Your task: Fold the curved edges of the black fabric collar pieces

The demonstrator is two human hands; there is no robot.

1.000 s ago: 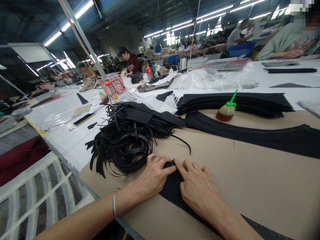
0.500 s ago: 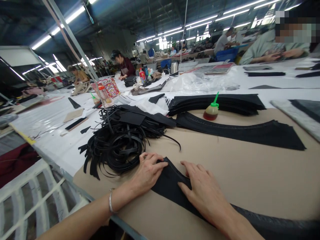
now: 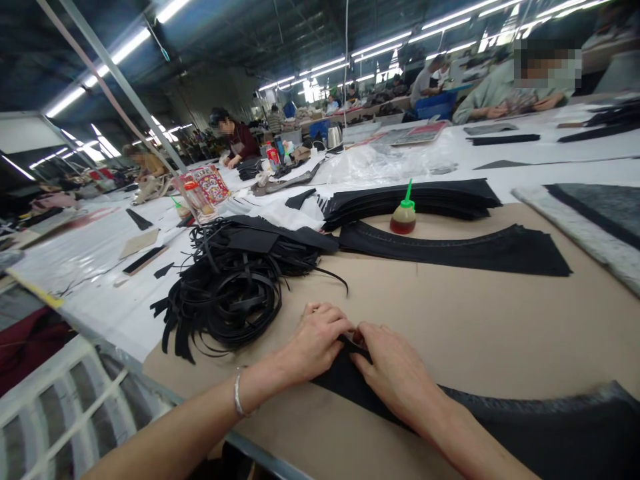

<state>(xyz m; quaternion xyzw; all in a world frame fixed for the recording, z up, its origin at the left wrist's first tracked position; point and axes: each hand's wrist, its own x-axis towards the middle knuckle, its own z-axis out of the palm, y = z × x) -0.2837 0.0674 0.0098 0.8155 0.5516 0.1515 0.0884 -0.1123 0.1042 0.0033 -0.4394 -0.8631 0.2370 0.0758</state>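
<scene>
A long, curved black panel of leather-like material lies across the brown work sheet, a roughened strip showing along its upper edge. My left hand, with a silver bangle at its wrist, is closed at the panel's left end, fingers bent over the edge. Right beside it, my right hand pinches the same edge, its thumb lying on the panel's face. The fingers hide the bit of edge between them. Left of my hands sits a tangled heap of black strips.
Behind my hands lies a stack of curved black panels, with another curved pile in front. A green-tipped bottle of reddish liquid stands between them. A grey slab lies right. Co-workers sit across the white table.
My left hand has shifted right along the panel, and my right hand has closed in beside it on the edge. The camera view has turned slightly right.
</scene>
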